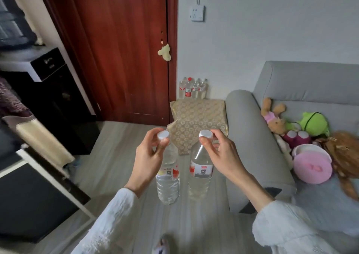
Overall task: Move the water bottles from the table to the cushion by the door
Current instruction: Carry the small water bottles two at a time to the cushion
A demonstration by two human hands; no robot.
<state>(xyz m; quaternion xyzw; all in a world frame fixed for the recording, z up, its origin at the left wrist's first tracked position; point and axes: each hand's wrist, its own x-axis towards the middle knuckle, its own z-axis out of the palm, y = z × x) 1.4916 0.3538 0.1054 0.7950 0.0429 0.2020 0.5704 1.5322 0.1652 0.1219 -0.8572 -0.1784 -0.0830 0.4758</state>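
My left hand (147,160) grips a clear water bottle (168,178) by its white cap, and the bottle hangs upright over the floor. My right hand (221,156) holds a second clear bottle (200,176) the same way, by the neck and cap. Both bottles carry red and white labels. Ahead on the floor lies the gold patterned cushion (196,121), between the red door (124,49) and the sofa arm. Several more water bottles (193,88) stand against the wall at the cushion's far edge.
A grey sofa (250,143) with several plush toys (303,135) fills the right side. Dark cabinets and a black appliance (48,63) line the left. A white-edged table corner (48,193) juts in at lower left. Grey wood floor runs between them.
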